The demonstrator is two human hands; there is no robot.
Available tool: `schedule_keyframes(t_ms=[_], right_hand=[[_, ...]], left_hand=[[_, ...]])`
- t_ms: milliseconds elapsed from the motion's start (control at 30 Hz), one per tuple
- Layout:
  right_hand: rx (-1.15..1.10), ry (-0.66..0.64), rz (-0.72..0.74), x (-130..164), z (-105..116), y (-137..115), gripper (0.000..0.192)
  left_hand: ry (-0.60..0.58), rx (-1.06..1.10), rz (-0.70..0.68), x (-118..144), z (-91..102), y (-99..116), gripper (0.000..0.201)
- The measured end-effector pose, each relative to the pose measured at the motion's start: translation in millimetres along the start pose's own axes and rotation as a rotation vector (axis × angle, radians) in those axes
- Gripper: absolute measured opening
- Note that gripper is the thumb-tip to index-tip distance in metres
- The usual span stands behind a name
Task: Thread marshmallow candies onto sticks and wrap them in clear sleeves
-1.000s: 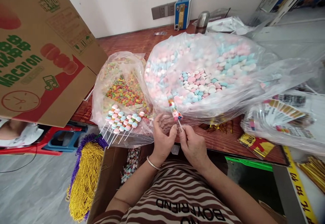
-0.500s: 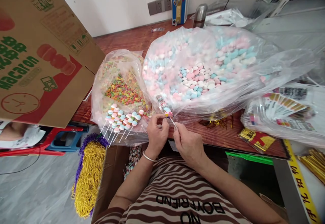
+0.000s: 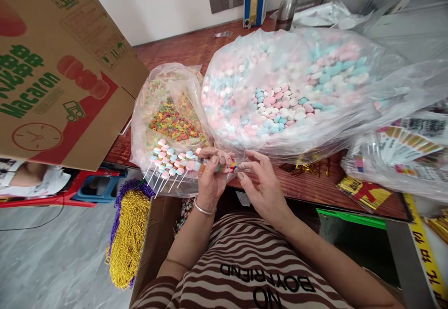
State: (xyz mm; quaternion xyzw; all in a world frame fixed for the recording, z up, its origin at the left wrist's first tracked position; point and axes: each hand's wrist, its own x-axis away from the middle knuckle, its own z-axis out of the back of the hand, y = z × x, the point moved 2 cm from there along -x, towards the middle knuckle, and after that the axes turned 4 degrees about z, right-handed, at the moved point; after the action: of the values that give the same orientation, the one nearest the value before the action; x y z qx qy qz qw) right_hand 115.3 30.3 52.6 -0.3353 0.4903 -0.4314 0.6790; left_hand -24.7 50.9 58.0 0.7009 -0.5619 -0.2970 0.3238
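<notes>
Since half a second ago the wrapped candy stick (image 3: 220, 165) has swung from upright to lying level, shifted left toward the finished sticks (image 3: 171, 163). Left hand (image 3: 210, 178) is curled around it, fingers over the top, bangle on the wrist. Right hand (image 3: 261, 183) is open, fingers spread, fingertips just beside the stick's right end, gripping nothing. Both hands sit at the near counter (image 3: 308, 190) edge, above an open carton (image 3: 154, 239); little free room, bags crowd the edge. Beyond: small bag of coloured rings (image 3: 173, 113), then the big bag of pastel candies (image 3: 290, 89). Far left, cardboard box (image 3: 59, 71) reads "Macaron". Shirt reads "BOYFRIEND".
</notes>
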Motion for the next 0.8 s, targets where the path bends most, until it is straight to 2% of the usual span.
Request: schedule_keyframes(t_ms=[67, 167, 233, 300, 400, 600, 800], right_hand=[[-0.170, -0.009, -0.115, -3.0, -4.4, 2.1, 0.012], [-0.522, 0.000, -0.332, -5.7, -11.9, 7.2, 0.019], [-0.703, 0.021, -0.427, -6.0, -16.6, 9.4, 0.024], [-0.787, 0.037, -0.468, -5.8, -19.8, 10.9, 0.028], [-0.782, 0.009, -0.458, -6.2, -21.2, 13.7, 0.029], [-0.429, -0.003, -0.292, -10.7, -12.0, 20.8, 0.029], [-0.677, -0.148, -0.310, -4.0, -19.8, 26.1, 0.022]], left_hand=[[-0.067, -0.095, -0.064, 5.2, -2.5, 0.5, 0.017], [-0.122, -0.137, -0.099, 9.0, -4.7, 1.0, 0.017], [-0.106, -0.116, -0.085, 8.8, -4.7, 0.6, 0.017], [-0.065, -0.082, -0.061, 7.7, -3.8, -0.7, 0.017], [0.017, -0.029, -0.001, 5.5, -2.5, -4.6, 0.019], [0.170, 0.063, 0.129, -1.2, -2.2, -11.0, 0.027], [0.241, 0.203, 0.233, -8.0, 0.7, -12.0, 0.024]])
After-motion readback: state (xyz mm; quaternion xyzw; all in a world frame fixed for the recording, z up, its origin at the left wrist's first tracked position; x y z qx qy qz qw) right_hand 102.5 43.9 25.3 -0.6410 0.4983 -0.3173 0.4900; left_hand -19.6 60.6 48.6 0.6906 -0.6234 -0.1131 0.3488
